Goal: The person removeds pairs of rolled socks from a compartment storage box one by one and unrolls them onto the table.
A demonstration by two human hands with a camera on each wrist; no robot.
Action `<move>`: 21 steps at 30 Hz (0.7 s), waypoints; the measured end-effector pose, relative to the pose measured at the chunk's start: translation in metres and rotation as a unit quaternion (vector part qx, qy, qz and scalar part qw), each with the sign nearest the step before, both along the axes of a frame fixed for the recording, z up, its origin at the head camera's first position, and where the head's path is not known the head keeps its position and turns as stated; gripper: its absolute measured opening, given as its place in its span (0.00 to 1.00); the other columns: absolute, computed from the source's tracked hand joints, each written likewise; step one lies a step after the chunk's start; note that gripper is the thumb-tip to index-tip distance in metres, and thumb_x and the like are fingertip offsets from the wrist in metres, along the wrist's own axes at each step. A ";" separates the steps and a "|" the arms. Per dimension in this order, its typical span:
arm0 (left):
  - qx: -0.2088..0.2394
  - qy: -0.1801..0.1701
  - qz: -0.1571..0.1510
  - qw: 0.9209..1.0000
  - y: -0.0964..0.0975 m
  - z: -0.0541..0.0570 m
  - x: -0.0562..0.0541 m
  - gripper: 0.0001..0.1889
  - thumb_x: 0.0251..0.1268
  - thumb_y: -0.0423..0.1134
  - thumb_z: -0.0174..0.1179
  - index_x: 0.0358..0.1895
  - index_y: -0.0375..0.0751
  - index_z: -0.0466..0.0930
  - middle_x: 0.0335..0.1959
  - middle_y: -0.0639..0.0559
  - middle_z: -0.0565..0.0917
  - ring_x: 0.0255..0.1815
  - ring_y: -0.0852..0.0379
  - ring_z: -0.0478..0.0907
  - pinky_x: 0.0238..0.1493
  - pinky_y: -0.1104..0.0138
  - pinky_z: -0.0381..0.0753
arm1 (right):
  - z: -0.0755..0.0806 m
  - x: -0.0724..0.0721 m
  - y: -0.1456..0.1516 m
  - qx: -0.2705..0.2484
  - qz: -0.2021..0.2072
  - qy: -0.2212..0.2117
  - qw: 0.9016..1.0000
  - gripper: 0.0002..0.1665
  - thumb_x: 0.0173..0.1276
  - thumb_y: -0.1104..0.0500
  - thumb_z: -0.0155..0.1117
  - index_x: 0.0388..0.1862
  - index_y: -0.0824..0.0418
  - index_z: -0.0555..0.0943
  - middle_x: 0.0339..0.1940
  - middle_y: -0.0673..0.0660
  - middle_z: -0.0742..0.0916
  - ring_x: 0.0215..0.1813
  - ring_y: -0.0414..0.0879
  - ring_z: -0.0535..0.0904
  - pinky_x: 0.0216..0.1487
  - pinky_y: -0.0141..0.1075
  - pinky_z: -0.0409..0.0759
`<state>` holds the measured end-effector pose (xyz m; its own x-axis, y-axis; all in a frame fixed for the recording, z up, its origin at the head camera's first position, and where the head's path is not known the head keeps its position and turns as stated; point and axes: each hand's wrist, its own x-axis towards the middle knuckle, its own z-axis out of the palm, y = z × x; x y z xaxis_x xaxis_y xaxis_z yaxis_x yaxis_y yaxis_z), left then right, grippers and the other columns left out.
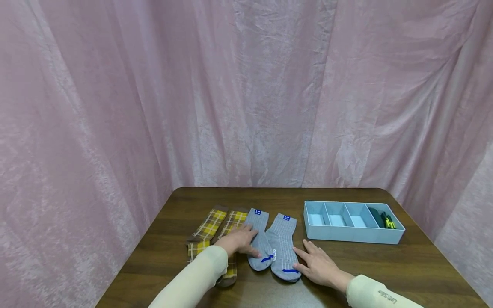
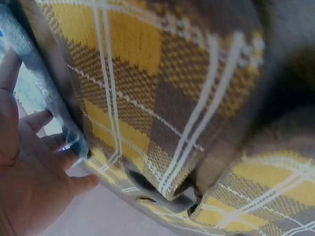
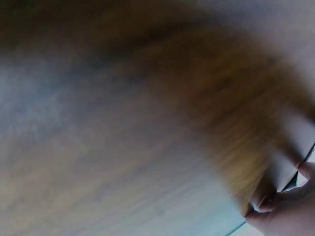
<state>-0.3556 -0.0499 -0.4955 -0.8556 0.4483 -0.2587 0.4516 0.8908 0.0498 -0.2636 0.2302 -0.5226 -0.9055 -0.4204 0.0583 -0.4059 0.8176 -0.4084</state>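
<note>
Two grey ribbed socks, a left one [image 1: 259, 220] and a right one [image 1: 284, 239], lie side by side on the table with blue tags at their cuffs. My left hand [image 1: 239, 240] rests with spread fingers on the left grey sock, its wrist above the plaid socks. Over the right grey sock's toe edge, my right hand [image 1: 319, 264] lies palm down, fingers extended, thumb touching the sock. Two yellow-and-brown plaid socks, one outer [image 1: 209, 224] and one inner [image 1: 235, 219], are partly hidden under my left arm. The left wrist view shows plaid fabric [image 2: 123, 88] close up.
A light blue divided box [image 1: 354, 234] stands at the right of the wooden table [image 1: 154, 256]. Its rightmost compartment holds a dark green item [image 1: 376, 217] and small black-and-yellow items [image 1: 389, 221]. Pink curtains [image 1: 246, 107] hang behind the table.
</note>
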 end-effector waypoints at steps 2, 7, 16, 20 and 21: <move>-0.004 -0.007 -0.009 1.000 -0.002 0.001 0.001 0.48 0.54 0.69 0.65 0.76 0.49 0.63 0.77 0.44 0.59 0.78 0.43 0.52 0.73 0.43 0.50 | 0.000 0.000 0.000 -0.003 0.001 0.003 1.000 0.37 0.71 0.41 0.60 0.68 0.65 0.74 0.71 0.77 0.66 0.73 0.72 0.58 0.68 0.65 0.57; -0.010 -0.031 -0.018 0.999 -0.006 0.004 0.002 0.50 0.53 0.70 0.66 0.77 0.51 0.60 0.78 0.46 0.57 0.79 0.46 0.50 0.74 0.44 0.50 | -0.001 0.001 0.001 -0.002 0.006 0.004 1.000 0.42 0.68 0.36 0.61 0.69 0.66 0.74 0.71 0.78 0.65 0.73 0.72 0.58 0.68 0.65 0.58; -0.016 -0.033 -0.017 0.999 -0.010 0.005 0.009 0.53 0.47 0.72 0.67 0.77 0.54 0.60 0.78 0.48 0.57 0.78 0.46 0.51 0.73 0.43 0.51 | 0.000 -0.002 0.001 0.002 0.006 -0.022 1.000 0.49 0.63 0.31 0.63 0.70 0.64 0.72 0.73 0.76 0.64 0.74 0.71 0.58 0.69 0.64 0.57; -0.017 -0.028 -0.018 0.999 -0.010 0.005 0.011 0.54 0.47 0.73 0.67 0.77 0.53 0.61 0.78 0.47 0.57 0.78 0.46 0.51 0.73 0.43 0.51 | 0.000 -0.002 0.001 0.004 0.003 -0.023 1.000 0.49 0.62 0.31 0.63 0.71 0.64 0.72 0.73 0.76 0.64 0.73 0.71 0.58 0.68 0.64 0.57; -0.018 -0.027 -0.018 0.999 -0.010 0.005 0.012 0.54 0.47 0.73 0.67 0.77 0.53 0.61 0.78 0.47 0.58 0.78 0.46 0.52 0.73 0.43 0.51 | 0.000 -0.002 0.001 0.004 0.003 -0.023 1.000 0.49 0.62 0.31 0.63 0.71 0.64 0.72 0.73 0.76 0.64 0.73 0.71 0.58 0.68 0.65 0.57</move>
